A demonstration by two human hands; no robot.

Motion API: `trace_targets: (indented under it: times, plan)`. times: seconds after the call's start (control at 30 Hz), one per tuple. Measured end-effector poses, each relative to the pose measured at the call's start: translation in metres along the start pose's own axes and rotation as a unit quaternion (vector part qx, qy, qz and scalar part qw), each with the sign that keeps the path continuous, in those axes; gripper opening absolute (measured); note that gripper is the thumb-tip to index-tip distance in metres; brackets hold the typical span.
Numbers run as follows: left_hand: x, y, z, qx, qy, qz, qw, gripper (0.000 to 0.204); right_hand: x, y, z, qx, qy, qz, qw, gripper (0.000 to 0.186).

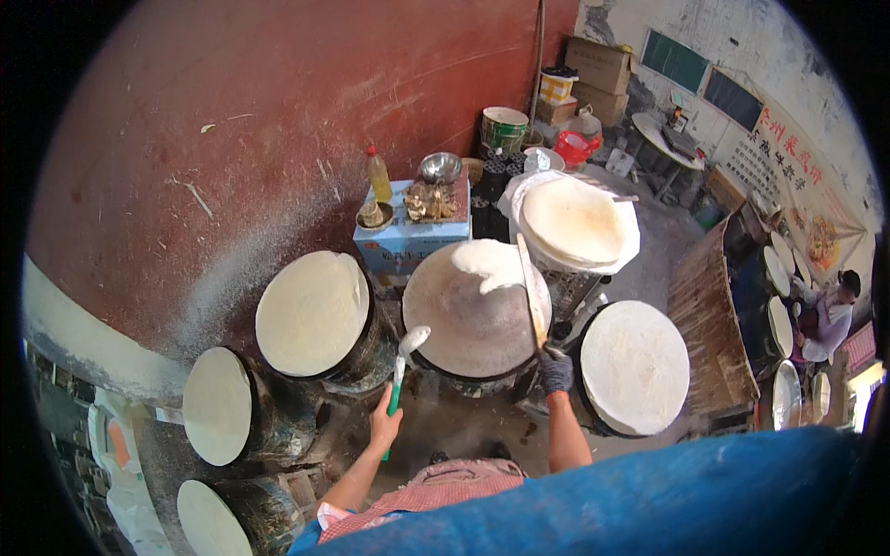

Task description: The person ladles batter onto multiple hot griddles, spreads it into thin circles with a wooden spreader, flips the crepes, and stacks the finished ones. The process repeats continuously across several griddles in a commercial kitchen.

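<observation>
Held out at lower centre, my left hand (384, 424) grips the green handle of a ladle (413, 339), whose batter-coated bowl is beside the left rim of the round centre griddle (454, 329). Pale batter (486, 264) lies in an irregular patch on that griddle's far part. My gloved right hand (557, 372) is closed on a long wooden spreader (531, 301), which extends forward over the griddle's right side, its tip beside the batter. Pale round sheets cover the neighbouring griddles at left (304, 315) and right (635, 366).
More covered griddles (215, 404) stand at far left. Behind the centre are a blue box (408, 246) with a bottle and bowl, and a stack of flatbreads (570, 218). A co-worker (827, 320) is beyond a panel (705, 324) at right. Blue material (603, 473) spans the bottom edge.
</observation>
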State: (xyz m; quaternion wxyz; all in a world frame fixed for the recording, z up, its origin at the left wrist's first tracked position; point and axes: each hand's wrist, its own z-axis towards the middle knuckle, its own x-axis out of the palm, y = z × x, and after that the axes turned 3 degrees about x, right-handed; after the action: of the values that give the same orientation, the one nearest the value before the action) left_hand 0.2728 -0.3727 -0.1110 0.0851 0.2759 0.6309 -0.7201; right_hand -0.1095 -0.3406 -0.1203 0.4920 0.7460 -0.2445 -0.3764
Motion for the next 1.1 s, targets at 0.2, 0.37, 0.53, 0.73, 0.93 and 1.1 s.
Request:
trace_targets:
  times: [0.2,0.37,0.53,0.73,0.93,1.1]
  plan:
    - [-0.019,-0.018,-0.041,-0.107,0.032,0.010,0.994,0.067,0.004,0.009,-0.029,-0.158,0.137,-0.108,0.972,0.031]
    - [-0.021,-0.023,-0.040,-0.073,0.025,0.033,0.996,0.066,-0.002,0.006,-0.007,-0.008,0.088,-0.056,0.994,0.021]
    - [-0.005,-0.033,-0.045,-0.143,0.015,0.045,0.989,0.068,-0.009,-0.018,0.026,-0.246,0.217,-0.106,0.939,0.023]
    - [0.012,-0.050,-0.049,-0.132,-0.020,0.051,0.990,0.067,-0.024,-0.028,0.065,-0.249,0.170,-0.121,0.946,0.023]
    - [0.021,-0.066,-0.062,-0.148,-0.041,0.066,0.986,0.069,-0.030,-0.022,0.099,0.018,0.275,-0.080,0.958,0.021]
    - [0.032,-0.081,-0.071,-0.155,-0.037,0.063,0.985,0.066,-0.044,-0.007,0.112,-0.363,0.323,0.001,0.874,0.020]
